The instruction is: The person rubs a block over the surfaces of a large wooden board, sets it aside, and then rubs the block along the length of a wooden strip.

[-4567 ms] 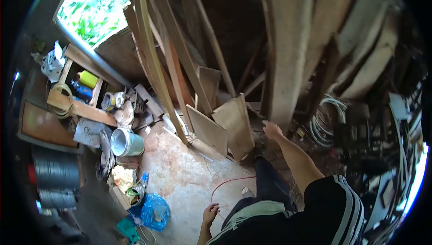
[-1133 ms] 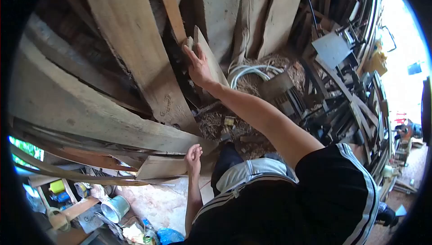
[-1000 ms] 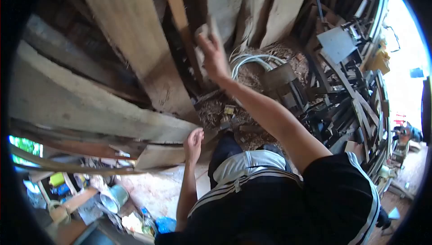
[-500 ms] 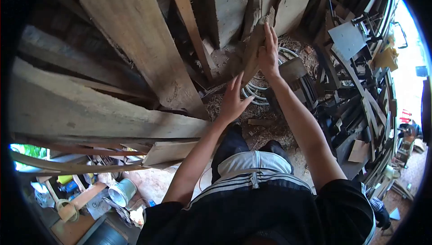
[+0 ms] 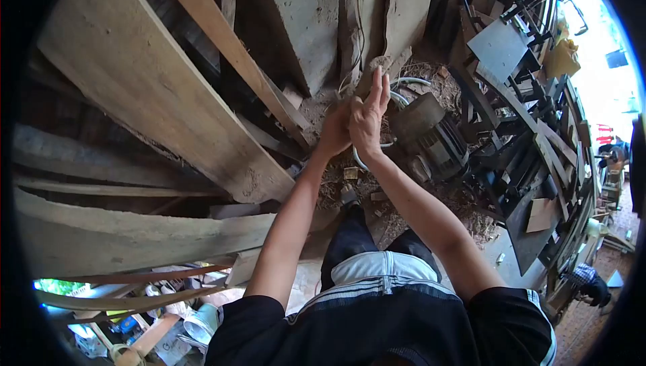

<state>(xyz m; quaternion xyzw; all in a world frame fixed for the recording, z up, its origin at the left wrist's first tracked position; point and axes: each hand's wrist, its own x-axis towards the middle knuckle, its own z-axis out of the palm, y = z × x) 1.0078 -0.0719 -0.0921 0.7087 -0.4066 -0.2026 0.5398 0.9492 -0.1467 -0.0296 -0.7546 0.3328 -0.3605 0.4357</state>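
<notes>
A short, rough wooden board stands tilted between my hands, its far end showing past my fingertips and the rest mostly covered. My right hand lies along its right side with the fingers straight and close together. My left hand is closed in against the other side; its fingertips are hidden behind the right hand. A pale coiled hose lies on the floor under the hands. Just right of them sits a dusty electric motor.
Long planks lean across the left side. Wide upright boards stand at the back. A heap of dark metal parts and offcuts fills the right, with a flat metal plate above. A bucket is at lower left.
My hands have come together and moved lower and left, bringing the board down with them. The view has shifted, so more of the motor shows.
</notes>
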